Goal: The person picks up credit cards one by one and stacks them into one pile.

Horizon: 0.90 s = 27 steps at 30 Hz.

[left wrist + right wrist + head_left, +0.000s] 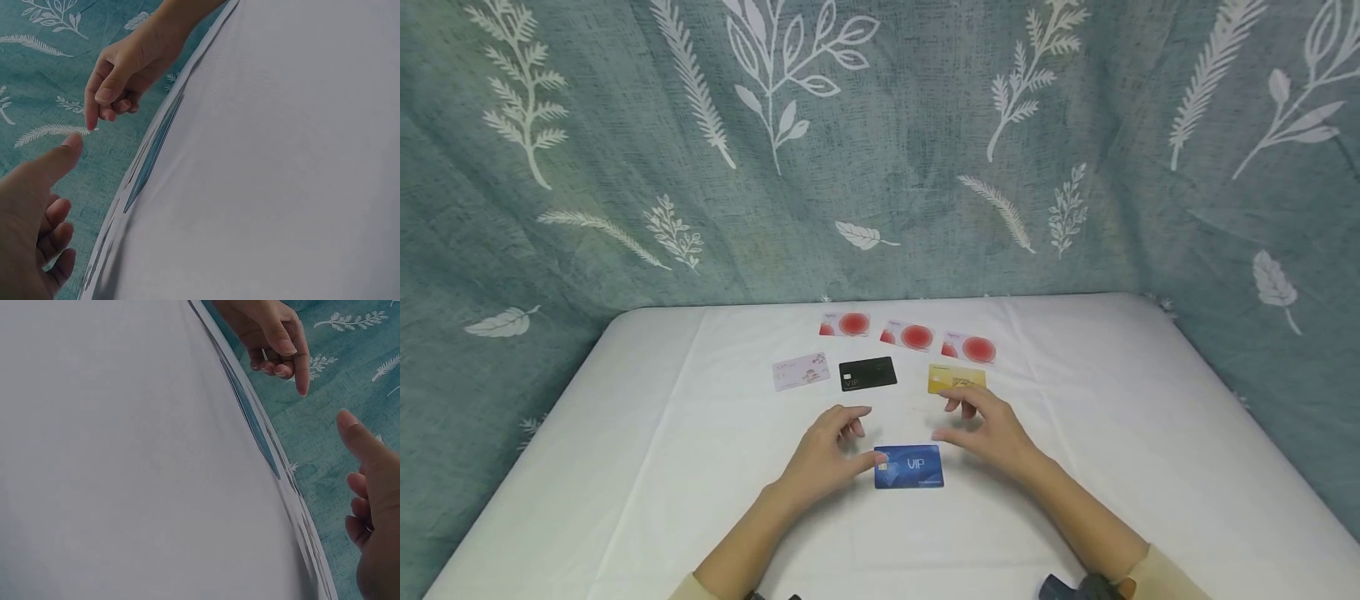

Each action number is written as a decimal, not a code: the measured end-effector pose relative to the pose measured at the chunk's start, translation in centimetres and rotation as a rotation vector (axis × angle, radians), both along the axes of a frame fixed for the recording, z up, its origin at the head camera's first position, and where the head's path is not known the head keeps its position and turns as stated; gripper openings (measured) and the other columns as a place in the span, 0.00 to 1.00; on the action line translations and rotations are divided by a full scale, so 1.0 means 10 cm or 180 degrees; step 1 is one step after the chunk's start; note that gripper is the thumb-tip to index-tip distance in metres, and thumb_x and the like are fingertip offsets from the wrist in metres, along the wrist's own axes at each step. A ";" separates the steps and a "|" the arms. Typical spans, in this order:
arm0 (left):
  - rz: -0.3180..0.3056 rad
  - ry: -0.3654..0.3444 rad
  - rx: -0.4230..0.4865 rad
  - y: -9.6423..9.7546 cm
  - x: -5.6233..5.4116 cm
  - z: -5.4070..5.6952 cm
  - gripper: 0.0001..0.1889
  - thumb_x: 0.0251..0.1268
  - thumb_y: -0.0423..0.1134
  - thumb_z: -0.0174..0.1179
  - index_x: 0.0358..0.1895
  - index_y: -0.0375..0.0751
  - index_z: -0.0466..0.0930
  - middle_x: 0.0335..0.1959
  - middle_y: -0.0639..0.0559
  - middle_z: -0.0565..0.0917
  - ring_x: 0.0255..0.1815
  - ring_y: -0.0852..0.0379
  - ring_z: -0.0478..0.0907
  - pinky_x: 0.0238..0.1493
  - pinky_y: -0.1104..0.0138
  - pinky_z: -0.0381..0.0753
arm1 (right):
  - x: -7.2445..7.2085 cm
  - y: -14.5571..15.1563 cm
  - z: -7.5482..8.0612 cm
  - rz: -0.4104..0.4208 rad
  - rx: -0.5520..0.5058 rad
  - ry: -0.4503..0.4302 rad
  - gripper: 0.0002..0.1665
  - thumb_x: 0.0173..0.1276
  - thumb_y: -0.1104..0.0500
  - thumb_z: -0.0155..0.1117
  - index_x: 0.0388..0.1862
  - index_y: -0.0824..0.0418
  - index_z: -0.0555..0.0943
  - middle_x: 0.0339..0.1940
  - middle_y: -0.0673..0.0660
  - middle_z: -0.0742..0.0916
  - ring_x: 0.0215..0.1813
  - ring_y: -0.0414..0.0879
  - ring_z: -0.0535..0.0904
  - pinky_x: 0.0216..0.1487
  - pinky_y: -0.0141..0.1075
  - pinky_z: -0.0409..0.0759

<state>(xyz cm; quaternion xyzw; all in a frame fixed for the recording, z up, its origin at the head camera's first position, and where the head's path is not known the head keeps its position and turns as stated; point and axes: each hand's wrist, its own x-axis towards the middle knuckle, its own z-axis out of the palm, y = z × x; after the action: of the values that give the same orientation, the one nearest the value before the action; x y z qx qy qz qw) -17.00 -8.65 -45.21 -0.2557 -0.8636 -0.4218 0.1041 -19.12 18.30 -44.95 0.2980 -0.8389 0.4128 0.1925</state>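
A blue VIP card (910,468) lies flat on the white table, nearest the person. My left hand (827,454) is at its left, held above the cloth with fingers loosely bent and nothing in them; its thumb tip overlaps the card's upper left corner in the head view. To the upper right of the card, my right hand (992,429) hovers with thumb and index finger apart, also holding nothing. Its index fingertip overlaps the lower edge of a yellow card (957,377). In the left wrist view the blue card (153,156) appears as a thin strip below both hands.
A black VIP card (868,374) and a pale pink card (801,372) lie left of the yellow one. Behind them is a row of three red-and-white cards (907,336). A green leaf-patterned curtain (910,150) hangs past the far edge of the table (587,467).
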 end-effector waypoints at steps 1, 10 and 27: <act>0.0016 0.0008 0.0026 0.01 -0.01 0.01 0.32 0.44 0.45 0.75 0.55 0.38 0.76 0.33 0.59 0.75 0.36 0.61 0.70 0.40 0.69 0.72 | -0.02 0.00 0.01 -0.0030 -0.0048 0.0073 0.34 0.39 0.63 0.81 0.48 0.66 0.80 0.34 0.53 0.82 0.33 0.44 0.72 0.33 0.34 0.73; 0.0136 -0.0159 0.0143 0.08 -0.14 0.10 0.32 0.46 0.42 0.74 0.58 0.42 0.75 0.34 0.55 0.75 0.38 0.60 0.70 0.42 0.63 0.74 | -0.15 0.03 0.08 -0.0150 -0.0202 0.0318 0.36 0.36 0.65 0.82 0.50 0.64 0.80 0.34 0.55 0.83 0.32 0.48 0.73 0.37 0.29 0.72; 0.0177 0.0032 0.0261 0.21 -0.33 0.17 0.32 0.47 0.44 0.74 0.58 0.41 0.74 0.35 0.51 0.75 0.39 0.58 0.71 0.45 0.62 0.75 | -0.22 0.09 0.11 -0.0465 -0.0194 -0.0001 0.35 0.42 0.65 0.80 0.54 0.62 0.79 0.36 0.60 0.81 0.35 0.46 0.70 0.38 0.36 0.72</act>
<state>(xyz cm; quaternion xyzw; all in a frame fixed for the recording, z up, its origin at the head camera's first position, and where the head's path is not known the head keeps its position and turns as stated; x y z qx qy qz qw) -20.34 -6.50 -43.53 -0.2293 -0.8518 -0.4525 0.1305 -21.37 19.16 -43.87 0.2299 -0.8455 0.4230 0.2310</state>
